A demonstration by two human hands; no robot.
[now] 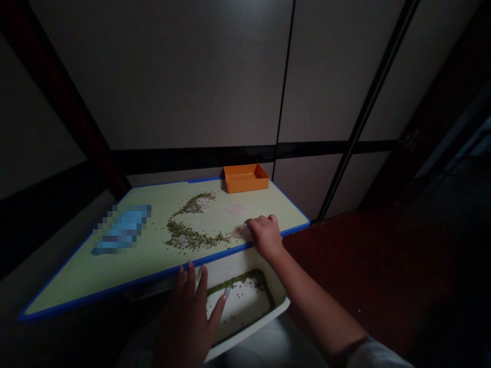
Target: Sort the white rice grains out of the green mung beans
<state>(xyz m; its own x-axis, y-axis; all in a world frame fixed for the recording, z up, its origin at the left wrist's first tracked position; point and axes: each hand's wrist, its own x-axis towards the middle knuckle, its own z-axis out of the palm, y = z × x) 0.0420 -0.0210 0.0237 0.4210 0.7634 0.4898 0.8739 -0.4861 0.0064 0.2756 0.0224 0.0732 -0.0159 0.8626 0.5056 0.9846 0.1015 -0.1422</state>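
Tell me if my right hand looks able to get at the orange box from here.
Probably yes: the orange box stands on the same tabletop, farther back than the right hand, and nothing seems to stand up between them.

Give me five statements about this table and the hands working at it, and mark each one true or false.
1. The orange box stands near the tabletop's far edge. True.
2. The blurred blue item lies on the tabletop's right side. False: it lies on the left.
3. The right hand is near a pale patch. True.
4. The left hand is inside the orange box. False: it is at the white basin.
5. Green grains are scattered across the tabletop. True.
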